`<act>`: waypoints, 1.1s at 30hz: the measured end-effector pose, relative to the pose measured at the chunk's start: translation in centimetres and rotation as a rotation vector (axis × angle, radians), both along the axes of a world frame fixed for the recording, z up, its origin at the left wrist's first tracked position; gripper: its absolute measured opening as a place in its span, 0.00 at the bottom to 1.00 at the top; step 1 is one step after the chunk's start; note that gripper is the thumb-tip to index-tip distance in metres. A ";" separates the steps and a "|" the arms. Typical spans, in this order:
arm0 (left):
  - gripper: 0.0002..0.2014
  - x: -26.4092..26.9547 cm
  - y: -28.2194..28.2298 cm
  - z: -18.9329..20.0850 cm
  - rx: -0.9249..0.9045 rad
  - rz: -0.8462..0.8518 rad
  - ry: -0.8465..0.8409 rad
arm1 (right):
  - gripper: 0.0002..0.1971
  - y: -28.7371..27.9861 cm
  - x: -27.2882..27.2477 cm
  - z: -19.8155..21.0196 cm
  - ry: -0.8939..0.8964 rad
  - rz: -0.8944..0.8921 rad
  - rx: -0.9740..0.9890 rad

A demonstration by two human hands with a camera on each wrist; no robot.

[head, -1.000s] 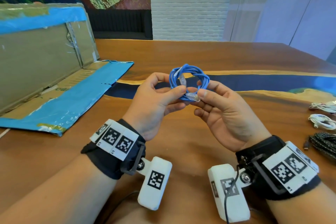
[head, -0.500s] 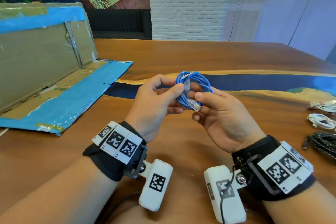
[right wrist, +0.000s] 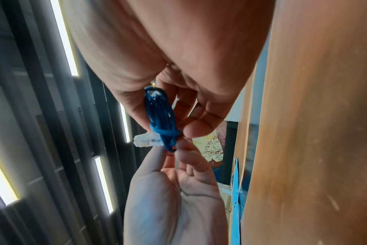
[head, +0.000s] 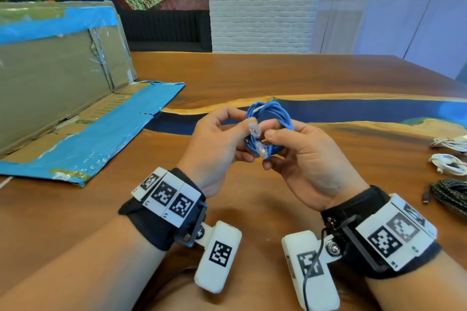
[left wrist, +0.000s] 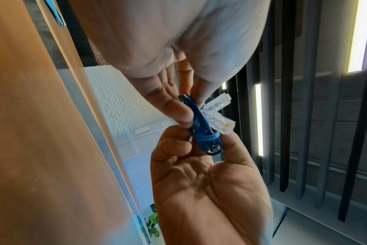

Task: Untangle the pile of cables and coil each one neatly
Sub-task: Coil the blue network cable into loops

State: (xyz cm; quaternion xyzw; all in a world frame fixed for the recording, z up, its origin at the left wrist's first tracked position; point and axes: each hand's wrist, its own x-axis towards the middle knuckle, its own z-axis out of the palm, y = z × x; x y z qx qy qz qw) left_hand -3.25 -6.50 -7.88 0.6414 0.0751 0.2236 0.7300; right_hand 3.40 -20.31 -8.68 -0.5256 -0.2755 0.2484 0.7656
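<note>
Very little text can be read. On the flattened cardboard box (head: pixel 63 98) lying at the left edge of the wooden table (head: pixel 252 78), green printed letters appear upside down; only "BO" is legible, the rest being cut off. The white tags on both wrist bands (head: pixel 166 197) carry black-and-white square code patterns, with no words or numbers.

Each wrist wears a black band (head: pixel 161 230) with white square-patterned tags (head: pixel 166 195) and a white box (head: pixel 217 257) hanging below the band.
</note>
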 end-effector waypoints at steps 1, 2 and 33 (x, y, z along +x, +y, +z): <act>0.06 0.0 0.0 0.1 0.003 0.000 0.001 | 0.08 -0.1 0.1 0.0 -0.001 -0.012 0.001; 0.06 0.0 -0.1 0.1 0.006 0.003 0.001 | 0.07 -0.1 0.2 0.0 0.001 -0.021 0.007; 0.17 -0.4 0.5 0.5 0.168 -0.012 0.071 | 0.14 -0.2 0.8 -0.5 0.135 -0.022 0.045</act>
